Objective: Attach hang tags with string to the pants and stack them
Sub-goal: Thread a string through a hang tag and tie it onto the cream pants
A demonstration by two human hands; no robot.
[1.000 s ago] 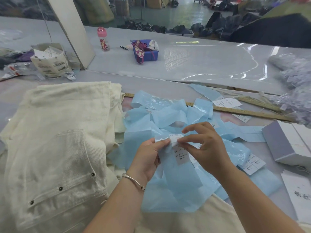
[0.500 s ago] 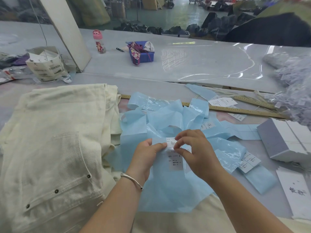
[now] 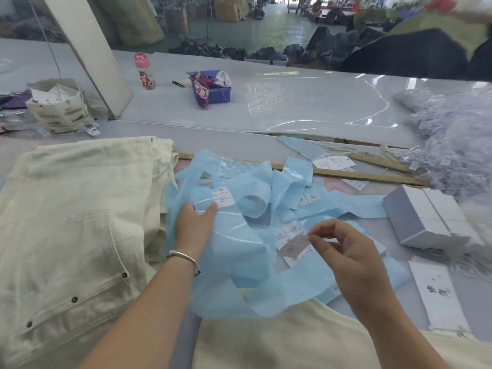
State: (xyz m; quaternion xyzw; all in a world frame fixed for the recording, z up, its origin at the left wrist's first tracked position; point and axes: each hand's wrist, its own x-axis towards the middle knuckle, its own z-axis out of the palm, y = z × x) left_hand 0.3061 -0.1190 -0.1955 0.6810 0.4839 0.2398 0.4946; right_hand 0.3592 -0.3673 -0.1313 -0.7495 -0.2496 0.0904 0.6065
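Cream pants (image 3: pixel 80 209) lie stacked at the left, and another cream pair (image 3: pixel 292 339) lies at the near edge. Between them is a heap of light blue backing strips (image 3: pixel 253 206) carrying small white printed labels. My left hand (image 3: pixel 193 226) pinches one strip between thumb and fingers, just below a label (image 3: pixel 223 197) still stuck to it. My right hand (image 3: pixel 348 251) is off to the right and pinches a peeled label (image 3: pixel 294 246) at its corner with thumb and forefinger. The label hangs above the blue strips.
A wooden ruler (image 3: pixel 346 174) and a white hang tag (image 3: pixel 334 162) lie behind the strips. A white box (image 3: pixel 426 217), a long white tag (image 3: pixel 438 288) and a bagged bundle of strings (image 3: pixel 452 145) are at the right. A bottle (image 3: pixel 143 71), a blue bin (image 3: pixel 213 89) and a paper bag (image 3: pixel 58 110) stand further back.
My hands, which were together on one label, have drawn apart. The right hand has pulled a label off to the right; the left has moved left with the strip.
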